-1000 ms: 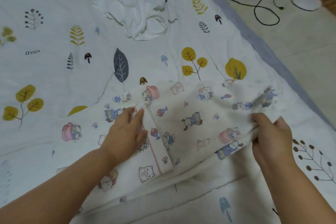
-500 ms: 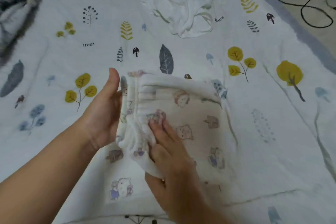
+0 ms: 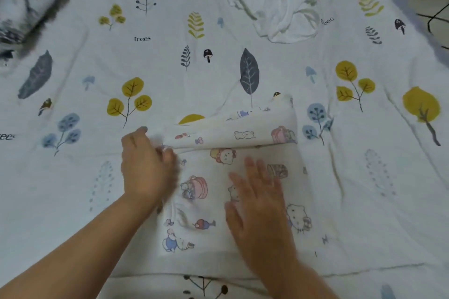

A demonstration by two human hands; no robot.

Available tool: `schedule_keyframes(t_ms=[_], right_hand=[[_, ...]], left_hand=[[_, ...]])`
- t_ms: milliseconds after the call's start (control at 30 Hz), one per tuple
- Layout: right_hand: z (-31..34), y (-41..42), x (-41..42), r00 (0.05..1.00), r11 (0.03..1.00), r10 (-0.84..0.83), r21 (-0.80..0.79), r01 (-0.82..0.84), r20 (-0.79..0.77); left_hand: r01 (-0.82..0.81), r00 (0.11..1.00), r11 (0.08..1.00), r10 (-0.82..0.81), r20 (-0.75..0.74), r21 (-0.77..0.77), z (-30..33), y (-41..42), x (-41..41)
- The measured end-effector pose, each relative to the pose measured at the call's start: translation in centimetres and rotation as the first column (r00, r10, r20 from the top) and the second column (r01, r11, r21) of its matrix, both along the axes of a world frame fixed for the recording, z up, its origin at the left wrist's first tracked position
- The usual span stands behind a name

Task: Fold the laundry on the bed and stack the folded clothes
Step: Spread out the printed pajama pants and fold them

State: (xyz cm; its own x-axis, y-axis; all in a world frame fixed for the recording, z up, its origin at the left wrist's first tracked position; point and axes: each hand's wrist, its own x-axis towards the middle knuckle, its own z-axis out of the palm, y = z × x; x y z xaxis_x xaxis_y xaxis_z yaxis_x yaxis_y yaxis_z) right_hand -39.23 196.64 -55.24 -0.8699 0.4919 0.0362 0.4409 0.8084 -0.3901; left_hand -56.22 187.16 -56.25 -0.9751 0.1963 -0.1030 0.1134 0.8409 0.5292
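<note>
Currently left hand (image 3: 148,167) pinches cartoon-print garment (image 3: 194,192) at its 9 o'clock edge; right hand (image 3: 257,204) presses flat, fingers spread. Soft, limp, probably light: grip folded edges.

The bed (image 3: 243,68) is covered by a white sheet printed with leaves, trees and mushrooms. A cartoon-print garment (image 3: 218,201) is spread near its front edge, a crumpled white garment (image 3: 279,7) toward the far right, and a grey bundle (image 3: 21,2) at the far left corner.

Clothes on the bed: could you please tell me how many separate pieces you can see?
3: the cartoon-print garment under both hands, a crumpled white garment at top centre-right, and a grey bundle at top left, which may hide more.
</note>
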Motion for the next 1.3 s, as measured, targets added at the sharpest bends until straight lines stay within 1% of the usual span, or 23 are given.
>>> schedule_keyframes(t_ms=[33,67,100,133,167,200,233,267,333,433,500,567,600,667,733,800,900,1000,1100,1167,1233,1267,1300], right_hand=[[-0.4,1.0,0.0,0.993,0.993,-0.110,0.035,0.112,-0.051],[-0.9,2.0,-0.1,0.981,0.979,-0.182,0.080,0.187,-0.064],[-1.6,2.9,-0.1,0.975,0.968,-0.220,0.115,0.223,-0.038],[-2.3,3.5,-0.1,0.971,0.964,-0.237,0.129,0.234,0.013],[-2.8,3.9,0.0,0.968,0.968,-0.233,0.115,0.222,0.094],[-3.5,4.2,0.1,0.957,0.976,-0.210,0.101,0.193,0.201],[-4.3,4.5,0.3,0.934,0.983,-0.179,0.090,0.159,0.310],[-5.1,5.0,0.6,0.906,0.988,-0.152,0.074,0.133,0.395],[-6.3,6.1,0.9,0.869,0.992,-0.123,0.035,0.121,0.479],[-5.7,6.3,0.9,0.901,0.995,-0.064,-0.041,0.090,0.429],[-4.4,6.4,1.5,0.962,0.984,-0.136,-0.076,0.158,0.238],[-3.6,6.7,3.0,0.944,0.942,-0.330,-0.065,0.331,0.015],[-3.2,6.8,3.8,0.908,0.901,-0.419,-0.109,0.419,0.029],[-2.7,6.8,5.0,0.855,0.828,-0.490,-0.214,0.518,0.172],[-2.5,6.7,5.5,0.835,0.800,-0.472,-0.261,0.540,0.283],[-2.3,6.8,5.5,0.823,0.784,-0.457,-0.286,0.552,0.337],[-2.4,7.3,5.4,0.822,0.800,-0.437,-0.261,0.541,0.365],[-2.4,7.7,5.3,0.828,0.813,-0.398,-0.266,0.518,0.395],[-2.4,7.9,5.3,0.824,0.839,-0.354,-0.240,0.489,0.442],[-2.4,7.8,5.4,0.822,0.856,-0.337,-0.214,0.470,0.459],[-2.7,7.6,5.5,0.818,0.861,-0.325,-0.209,0.463,0.475],[-2.9,7.5,5.6,0.812,0.867,-0.311,-0.203,0.455,0.493],[-3.0,7.5,5.9,0.805,0.878,-0.282,-0.198,0.436,0.523]], left_hand=[[0.144,0.977,0.989,-0.147,-0.154,-0.035,0.1,0.5,0.7],[0.296,0.908,0.951,-0.310,-0.281,-0.091,-0.2,1.0,1.5],[0.428,0.810,0.888,-0.459,-0.366,-0.167,-0.5,1.6,2.2],[0.542,0.703,0.800,-0.600,-0.383,-0.259,-1.1,1.9,2.7],[0.628,0.617,0.698,-0.716,-0.325,-0.344,-1.6,2.2,2.7],[0.684,0.566,0.595,-0.798,-0.207,-0.421,-2.2,2.3,2.4],[0.711,0.551,0.507,-0.832,-0.063,-0.487,-2.8,2.3,1.8],[0.716,0.568,0.461,-0.821,0.054,-0.524,-3.5,2.2,1.0],[0.686,0.637,0.456,-0.753,0.166,-0.567,-5.0,2.0,-0.4],[0.691,0.657,0.487,-0.732,0.182,-0.535,-5.1,2.8,-0.7],[0.690,0.672,0.589,-0.738,0.068,-0.421,-3.7,3.7,-0.2],[0.658,0.711,0.713,-0.694,-0.112,-0.239,-2.2,5.2,0.1],[0.629,0.744,0.761,-0.648,-0.162,-0.157,-1.8,6.4,0.0],[0.607,0.775,0.793,-0.604,-0.184,-0.049,-0.8,9.7,0.1],[0.644,0.745,0.764,-0.639,-0.191,-0.040,-0.2,13.8,0.5],[0.653,0.742,0.753,-0.658,-0.131,-0.083,-0.1,17.4,0.9],[0.626,0.768,0.763,-0.639,-0.041,-0.161,-0.6,20.8,0.6],[0.627,0.755,0.729,-0.655,-0.014,-0.275,-0.9,22.4,-0.4],[0.637,0.766,0.747,-0.642,0.043,-0.190,-0.8,22.9,-1.1],[0.681,0.732,0.714,-0.673,0.105,-0.162,-1.0,22.8,-0.8],[0.727,0.676,0.660,-0.737,0.025,-0.190,-1.4,22.6,-0.9],[0.712,0.681,0.678,-0.730,-0.059,-0.180,-1.4,22.6,-1.4],[0.672,0.717,0.727,-0.686,-0.125,-0.140,-1.4,22.7,-2.2]])
